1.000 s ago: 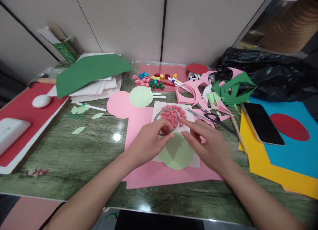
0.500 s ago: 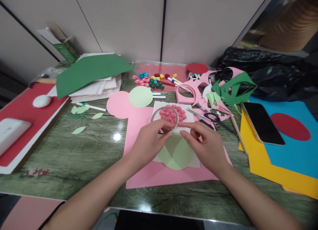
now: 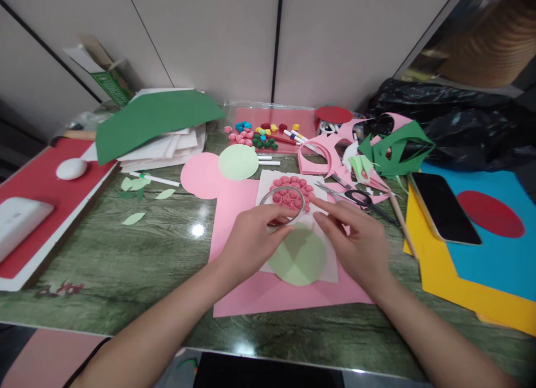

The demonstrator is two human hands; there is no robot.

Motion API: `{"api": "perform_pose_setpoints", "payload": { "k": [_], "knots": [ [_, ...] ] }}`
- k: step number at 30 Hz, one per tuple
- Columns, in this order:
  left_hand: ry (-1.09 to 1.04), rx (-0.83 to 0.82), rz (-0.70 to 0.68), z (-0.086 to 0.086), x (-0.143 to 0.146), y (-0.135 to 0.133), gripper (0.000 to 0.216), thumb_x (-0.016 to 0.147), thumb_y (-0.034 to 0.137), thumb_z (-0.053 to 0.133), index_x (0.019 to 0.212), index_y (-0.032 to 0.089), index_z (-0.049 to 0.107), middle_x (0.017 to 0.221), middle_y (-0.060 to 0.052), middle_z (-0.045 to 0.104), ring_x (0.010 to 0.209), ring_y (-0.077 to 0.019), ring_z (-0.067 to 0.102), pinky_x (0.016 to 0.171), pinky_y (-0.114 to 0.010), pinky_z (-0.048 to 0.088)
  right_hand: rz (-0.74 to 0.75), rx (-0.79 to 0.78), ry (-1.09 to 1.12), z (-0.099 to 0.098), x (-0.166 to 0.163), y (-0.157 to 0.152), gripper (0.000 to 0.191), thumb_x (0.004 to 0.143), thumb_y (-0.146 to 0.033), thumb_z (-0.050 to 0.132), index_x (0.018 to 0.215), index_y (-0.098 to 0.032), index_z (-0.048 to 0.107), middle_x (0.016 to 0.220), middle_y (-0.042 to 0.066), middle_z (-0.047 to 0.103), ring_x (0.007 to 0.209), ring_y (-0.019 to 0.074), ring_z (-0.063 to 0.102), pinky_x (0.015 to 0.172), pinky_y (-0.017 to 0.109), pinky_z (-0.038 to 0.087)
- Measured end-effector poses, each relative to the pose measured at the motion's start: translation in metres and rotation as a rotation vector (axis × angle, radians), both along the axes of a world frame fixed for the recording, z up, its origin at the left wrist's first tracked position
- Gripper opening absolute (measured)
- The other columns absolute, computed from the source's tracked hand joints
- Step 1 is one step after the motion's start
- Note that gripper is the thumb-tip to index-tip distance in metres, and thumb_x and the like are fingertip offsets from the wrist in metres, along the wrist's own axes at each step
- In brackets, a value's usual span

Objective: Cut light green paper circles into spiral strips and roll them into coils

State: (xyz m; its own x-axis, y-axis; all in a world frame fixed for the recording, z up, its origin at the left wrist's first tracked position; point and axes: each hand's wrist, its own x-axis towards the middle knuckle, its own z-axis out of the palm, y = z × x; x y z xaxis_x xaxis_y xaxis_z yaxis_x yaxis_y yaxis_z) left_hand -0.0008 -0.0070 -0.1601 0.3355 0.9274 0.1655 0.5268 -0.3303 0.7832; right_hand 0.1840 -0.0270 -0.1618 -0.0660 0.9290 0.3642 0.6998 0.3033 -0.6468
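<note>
My left hand (image 3: 262,231) pinches a ring that looks like a roll of clear tape (image 3: 302,201), tilted up over the paper. Through the ring and beyond it show pink rolled paper flowers (image 3: 296,181), set close together on a white sheet (image 3: 268,178). To the right is my right hand (image 3: 354,229), its index finger stretched toward the flowers and its thumb apart from it; I see nothing in it. Below both hands lies a light green paper circle (image 3: 299,259), partly shaded. A large pink sheet (image 3: 240,301) lies underneath.
Scissors (image 3: 360,198) and cut pink and green scraps (image 3: 396,148) lie right of the flowers. A phone (image 3: 444,206) rests on blue and yellow sheets. Leaf cut-outs (image 3: 134,219) and a red board (image 3: 31,178) are at left. Small coloured paper flowers (image 3: 243,135) sit behind.
My right hand has moved a little to the right, away from the ring. My left hand and the ring have shifted slightly right, and more of the green circle shows.
</note>
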Motion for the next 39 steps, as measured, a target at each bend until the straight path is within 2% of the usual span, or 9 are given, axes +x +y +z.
{"api": "perform_pose_setpoints", "payload": {
  "k": [3, 6, 11, 16, 21, 26, 34, 37, 39],
  "knots": [
    [0.045, 0.052, 0.006, -0.001, -0.001, 0.001, 0.018, 0.079, 0.018, 0.067, 0.096, 0.024, 0.07, 0.089, 0.0, 0.076, 0.074, -0.0153, 0.069, 0.073, -0.029, 0.057, 0.054, 0.141, -0.201, -0.003, 0.001, -0.001, 0.022, 0.091, -0.022, 0.055, 0.104, -0.023, 0.073, 0.062, 0.0, 0.056, 0.058, 0.0143, 0.052, 0.057, 0.028, 0.036],
    [0.119, 0.165, 0.001, -0.005, -0.001, 0.0, 0.018, 0.08, 0.016, 0.066, 0.096, 0.022, 0.071, 0.087, -0.001, 0.075, 0.075, -0.0158, 0.068, 0.072, -0.029, 0.055, 0.052, 0.202, -0.267, -0.005, 0.0, -0.002, 0.017, 0.09, -0.023, 0.057, 0.092, -0.022, 0.074, 0.062, 0.001, 0.057, 0.059, 0.0142, 0.054, 0.06, 0.029, 0.036],
    [0.22, 0.392, -0.059, -0.014, 0.0, -0.001, 0.015, 0.086, 0.017, 0.059, 0.097, 0.02, 0.07, 0.08, -0.002, 0.074, 0.076, -0.0167, 0.067, 0.071, -0.03, 0.052, 0.056, 0.154, -0.274, -0.005, -0.003, -0.002, 0.013, 0.086, -0.022, 0.059, 0.08, -0.02, 0.07, 0.061, 0.0, 0.052, 0.06, 0.0148, 0.053, 0.061, 0.029, 0.035],
    [0.289, 0.479, -0.123, -0.016, -0.001, -0.003, 0.015, 0.088, 0.017, 0.056, 0.093, 0.018, 0.07, 0.068, -0.001, 0.069, 0.068, -0.0167, 0.062, 0.067, -0.03, 0.048, 0.074, 0.084, -0.25, -0.004, -0.003, -0.001, 0.01, 0.083, -0.02, 0.058, 0.077, -0.02, 0.067, 0.061, -0.002, 0.049, 0.058, 0.0136, 0.048, 0.06, 0.028, 0.033],
    [0.328, 0.491, -0.149, -0.014, -0.001, -0.004, 0.02, 0.09, 0.015, 0.052, 0.083, 0.018, 0.07, 0.064, -0.001, 0.065, 0.065, -0.0156, 0.058, 0.065, -0.03, 0.045, 0.086, 0.057, -0.231, -0.003, -0.005, 0.0, 0.01, 0.08, -0.017, 0.058, 0.072, -0.019, 0.062, 0.059, -0.003, 0.047, 0.056, 0.0125, 0.045, 0.059, 0.027, 0.032],
    [0.167, 0.484, -0.092, -0.007, 0.002, -0.005, 0.016, 0.087, 0.015, 0.056, 0.079, 0.018, 0.07, 0.061, 0.0, 0.065, 0.061, -0.0136, 0.058, 0.061, -0.027, 0.045, 0.086, 0.12, -0.229, -0.005, -0.007, -0.001, 0.009, 0.078, -0.015, 0.057, 0.07, -0.019, 0.06, 0.059, -0.004, 0.044, 0.055, 0.0117, 0.042, 0.058, 0.026, 0.031],
    [0.02, 0.263, -0.009, -0.003, 0.004, -0.007, 0.012, 0.077, 0.008, 0.067, 0.075, 0.019, 0.071, 0.067, 0.001, 0.071, 0.064, -0.0129, 0.063, 0.059, -0.024, 0.047, 0.026, 0.178, -0.213, -0.006, -0.016, -0.006, 0.01, 0.074, -0.011, 0.057, 0.069, -0.019, 0.058, 0.057, -0.005, 0.042, 0.053, 0.0115, 0.04, 0.058, 0.026, 0.031],
    [-0.024, 0.231, 0.005, -0.001, 0.007, -0.012, 0.008, 0.075, 0.01, 0.07, 0.074, 0.018, 0.071, 0.067, 0.0, 0.072, 0.062, -0.0132, 0.064, 0.058, -0.024, 0.048, -0.036, 0.161, -0.211, -0.006, -0.009, 0.001, 0.009, 0.074, -0.013, 0.058, 0.067, -0.019, 0.059, 0.056, -0.005, 0.042, 0.053, 0.0119, 0.04, 0.058, 0.027, 0.031],
    [-0.086, 0.23, -0.03, 0.0, 0.009, -0.017, 0.004, 0.075, 0.014, 0.071, 0.076, 0.018, 0.072, 0.067, -0.001, 0.072, 0.062, -0.0132, 0.064, 0.06, -0.024, 0.05, -0.153, 0.109, -0.162, -0.006, 0.006, 0.011, 0.008, 0.073, -0.017, 0.06, 0.065, -0.019, 0.06, 0.054, -0.005, 0.041, 0.052, 0.012, 0.039, 0.056, 0.027, 0.031]
  ]
}}
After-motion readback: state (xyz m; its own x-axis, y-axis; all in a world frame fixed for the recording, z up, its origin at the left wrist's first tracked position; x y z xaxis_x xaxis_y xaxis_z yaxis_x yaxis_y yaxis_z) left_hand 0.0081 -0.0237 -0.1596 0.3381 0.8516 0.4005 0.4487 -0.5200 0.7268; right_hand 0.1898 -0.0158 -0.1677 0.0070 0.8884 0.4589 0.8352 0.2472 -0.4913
